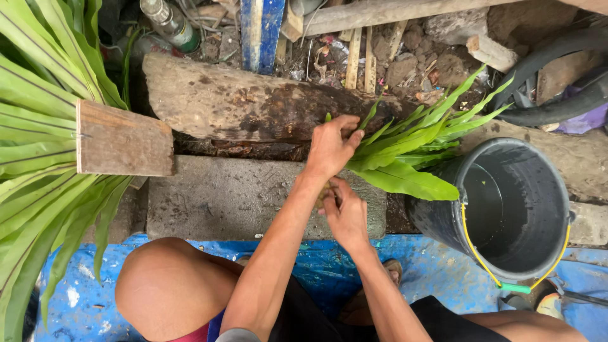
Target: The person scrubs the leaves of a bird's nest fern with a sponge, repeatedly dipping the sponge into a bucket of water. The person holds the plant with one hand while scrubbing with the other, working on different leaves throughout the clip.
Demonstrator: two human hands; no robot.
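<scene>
My left hand [331,147] is closed around the base of a small leafy green plant [411,149] whose long leaves fan out to the right. It holds the plant over the right end of a grey concrete slab [221,196]. Just below, my right hand [345,212] has its fingers curled at the plant's brownish root end, touching it. The roots are mostly hidden by both hands.
A black bucket [551,190] with a yellow handle and some water stands at the right. A dark weathered log [240,104] lies behind the slab. Large green fronds [38,145] and a wooden board [123,139] fill the left. Blue tarp [437,259] covers the ground.
</scene>
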